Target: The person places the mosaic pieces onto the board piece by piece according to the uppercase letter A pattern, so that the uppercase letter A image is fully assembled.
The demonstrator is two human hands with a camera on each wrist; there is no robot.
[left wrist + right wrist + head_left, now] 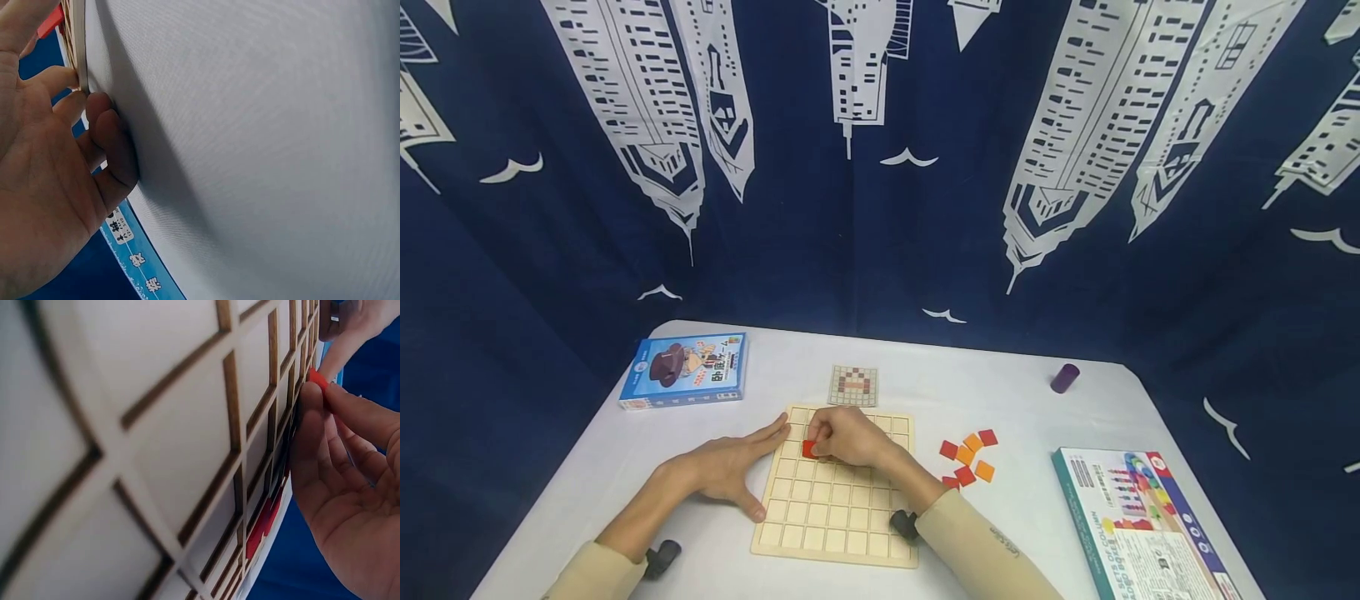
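Red tile [808, 449], pinched between thumb and fingers of the right hand [850, 437], sat at the upper left part of the grid board [827, 542]; could not tell whether it had settled into its cell. Left hand [722, 467] lay to the tile's left, thumb and fingers spread wide, tips against the board's left edge, nothing gripped. Right hand came in from the tile's right, fingers curled close. More red showed low among the cells in the right wrist view.

Board: pale, wood-like, flat, roughly square; raised strips framed square cells, their side walls brown close up. Tile thin, flat, glossy-looking. Loose tiles [965, 455], red and orange squares, lay scattered right of the board, some touching. Small card [853, 386] with a gridded picture lay just beyond the board's far edge.

White cloth [1000, 533] under everything showed a fine weave in the left wrist view. Blue box [685, 371] stood far left; purple cylinder [1064, 378] far right, on its side. Both sleeves [977, 542] beige.
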